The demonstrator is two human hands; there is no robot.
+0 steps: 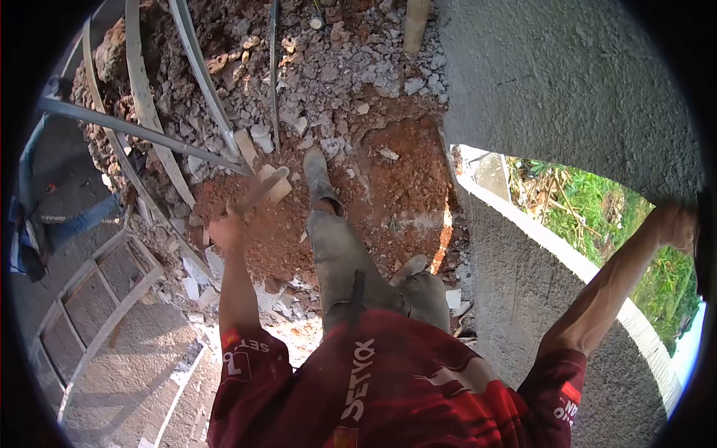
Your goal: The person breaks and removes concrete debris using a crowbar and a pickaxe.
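Observation:
My left hand [226,228] is closed around a short, thick wooden handle [263,188]. The handle's rounded end points up and to the right, over the reddish soil [261,246]; whatever is at its other end is hidden by the hand. Beneath the rounded end lies a pale wooden piece [281,185]. Far to the right, my right hand [678,225] is up at the edge of the rough grey wall [567,82], beside an opening. Its fingers are curled, and what they grip is cut off by the dark border of the view.
My boot [317,170] stands on loose soil. Broken rubble [351,52] is heaped ahead. A long metal bar [149,134] slants across several curved strips [149,97]. A metal frame [97,299] lies at left, near another person's jeans [86,222]. Grass [597,201] shows through the opening.

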